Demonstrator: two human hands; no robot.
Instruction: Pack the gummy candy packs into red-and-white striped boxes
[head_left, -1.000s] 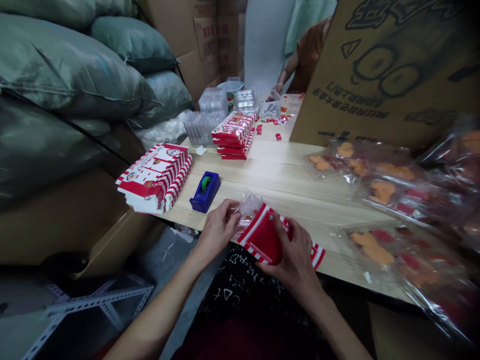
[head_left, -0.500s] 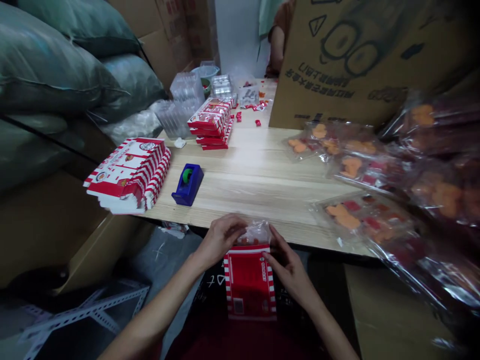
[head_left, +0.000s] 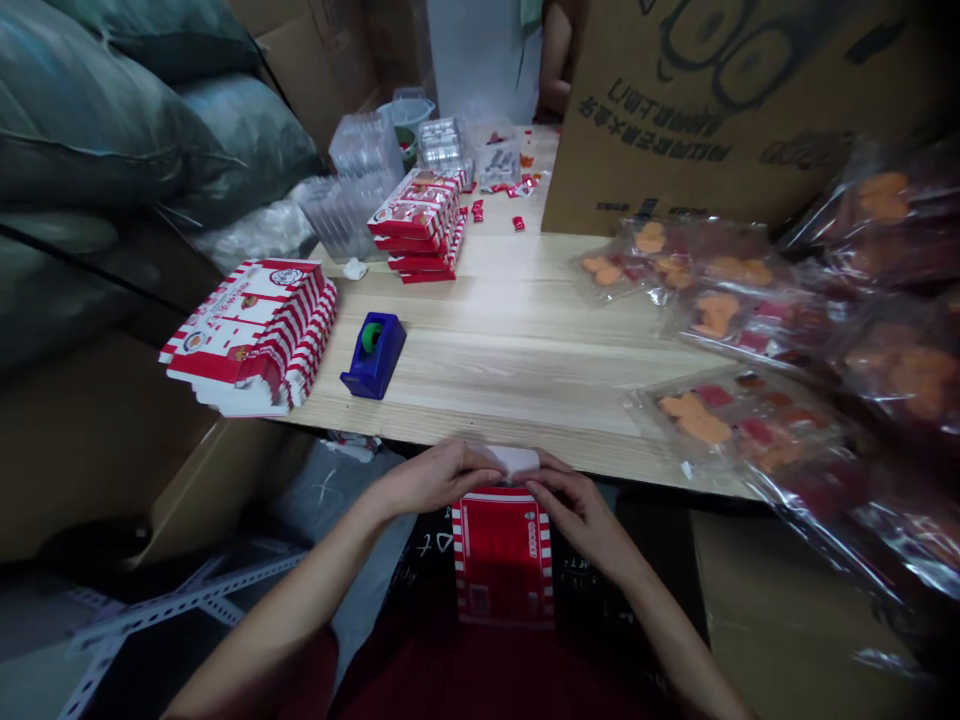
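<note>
I hold a red box with white striped edges (head_left: 501, 555) upright over my lap, just below the wooden table's front edge (head_left: 525, 445). My left hand (head_left: 433, 477) pinches the box's top left corner, fingers closed on its white top flap (head_left: 514, 462). My right hand (head_left: 574, 510) grips the top right corner, fingers closed on the same flap. The flap lies folded down over the box's opening, so whatever is inside is hidden.
A blue tape dispenser (head_left: 373, 357) and a pile of flat red-striped boxes (head_left: 251, 333) lie at the left. Filled boxes (head_left: 420, 222) and clear trays (head_left: 356, 180) stand farther back. Plastic bags of orange and red pieces (head_left: 739, 415) fill the right. A big carton (head_left: 720, 100) stands behind; another person's arm (head_left: 553, 55) shows.
The box swung from slanted on the table edge to upright over my lap. The clear bag sticking out of its top went inside, and the white flap is folded over it.
</note>
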